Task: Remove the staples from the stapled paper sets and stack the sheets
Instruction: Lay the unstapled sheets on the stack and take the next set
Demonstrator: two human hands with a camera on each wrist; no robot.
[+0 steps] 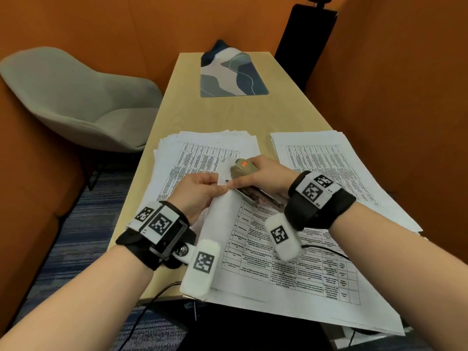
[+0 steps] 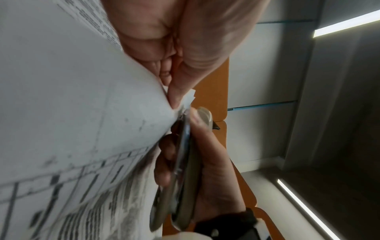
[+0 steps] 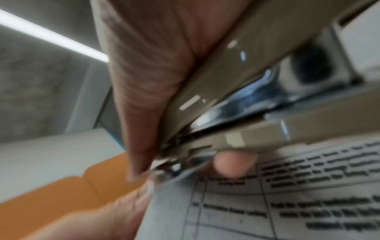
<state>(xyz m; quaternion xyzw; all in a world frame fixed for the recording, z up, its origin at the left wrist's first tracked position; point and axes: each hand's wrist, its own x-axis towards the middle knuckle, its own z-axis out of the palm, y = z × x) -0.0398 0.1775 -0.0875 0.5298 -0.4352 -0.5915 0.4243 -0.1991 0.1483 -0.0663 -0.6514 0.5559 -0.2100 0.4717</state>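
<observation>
A stapled paper set [image 1: 278, 252] printed with tables lies across the near table edge, its top-left corner lifted. My left hand [image 1: 217, 188] pinches that corner between thumb and fingers; the left wrist view shows the pinched paper corner [image 2: 185, 99]. My right hand [image 1: 263, 171] grips a beige stapler [image 1: 243, 171] with an orange label. Its metal tip sits at the pinched corner, touching the paper [image 3: 226, 211]. In the right wrist view the stapler [image 3: 246, 91] lies under my thumb. The staple itself is hidden.
Two piles of printed sheets lie behind my hands: the left pile [image 1: 202, 145], loosely fanned, and the right pile [image 1: 329, 158]. A patterned desk mat [image 1: 233, 74] lies at the far end. A grey chair [image 1: 81, 100] stands left; orange walls enclose the wooden table [image 1: 228, 115].
</observation>
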